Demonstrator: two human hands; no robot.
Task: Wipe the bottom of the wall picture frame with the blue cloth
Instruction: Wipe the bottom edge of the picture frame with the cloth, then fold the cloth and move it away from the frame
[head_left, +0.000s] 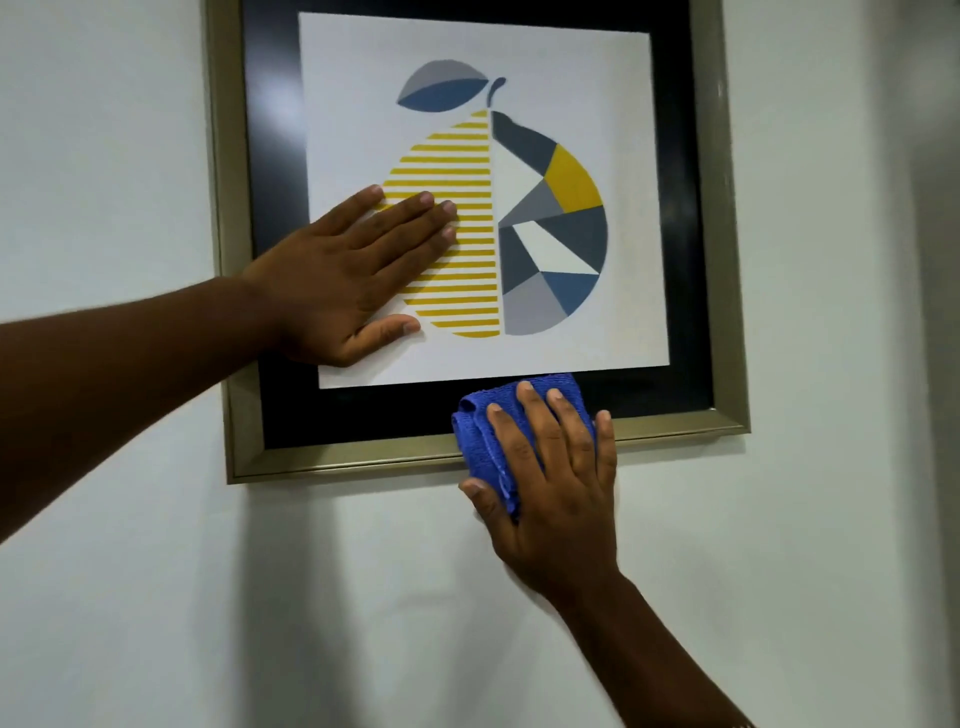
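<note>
Blue cloth (480, 441) looks soft and floppy, folded into a thick pad, so it will bend around edges easily. In the head view, the right hand (550, 488) presses it flat on the bottom rail of the picture frame (363, 460), at about six o'clock on the picture, fingers spread apart on top and thumb tucked at the cloth's lower edge. The left hand (343, 280) lies flat on the glass at about nine o'clock, fingers nearly together. I think the frame is stiff but could swing, and the glass could break, so press gently.
</note>
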